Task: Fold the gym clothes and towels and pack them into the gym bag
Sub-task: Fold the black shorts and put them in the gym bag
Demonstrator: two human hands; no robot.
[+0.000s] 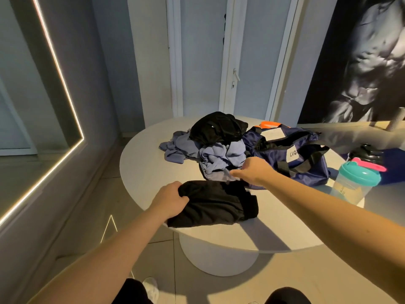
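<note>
A folded black garment [215, 205] lies at the near edge of the round white table [142, 163]. My left hand [169, 199] grips its left end. Behind it sits a heap of lilac-blue clothes [221, 155] with a crumpled black garment [217, 127] on top. My right hand [254, 170] reaches to the near edge of the lilac clothes and pinches the cloth there. The navy gym bag [304, 163] with black straps and a white label lies on the table's right side, just beyond my right hand.
A clear shaker bottle [355, 183] with a teal lid and pink tab stands at the table's right edge, a black bottle [366, 153] behind it. A wall and a white door lie beyond the table. A lit mirror frame runs along the left wall.
</note>
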